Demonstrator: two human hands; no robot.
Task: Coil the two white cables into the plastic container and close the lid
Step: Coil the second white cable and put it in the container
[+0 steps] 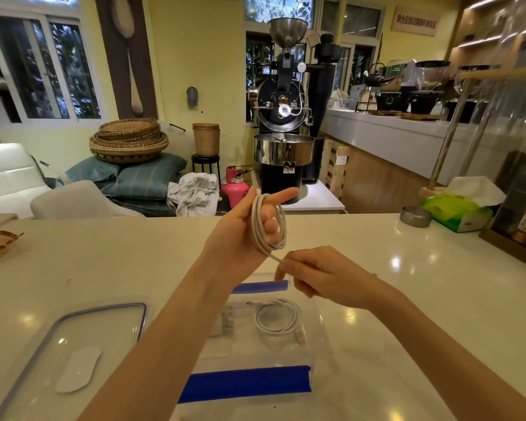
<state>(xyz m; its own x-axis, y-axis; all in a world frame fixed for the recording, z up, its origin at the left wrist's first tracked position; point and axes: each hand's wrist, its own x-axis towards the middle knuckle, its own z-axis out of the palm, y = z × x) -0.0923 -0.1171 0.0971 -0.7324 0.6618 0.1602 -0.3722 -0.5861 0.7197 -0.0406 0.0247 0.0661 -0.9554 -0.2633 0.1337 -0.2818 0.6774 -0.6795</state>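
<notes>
Left hand (249, 226) holds thin white cable (269, 227) looped round its fingers; right hand (319, 278), just below, pinches the cable's tail

A café that roasts its own coffee.

A tall black drum coffee roaster (281, 110) with a steel hopper and round steel cooling tray stands against the yellow wall, beside a long white service bar (386, 132) crowded with dark kettles and brewing gear; stacked woven wicker baskets (128, 140) rest on blue-green cushions behind the pale glossy stone counter (110, 262).

Open container (313, 354) mouth, only a coiled cable (278, 319) inside.
</notes>
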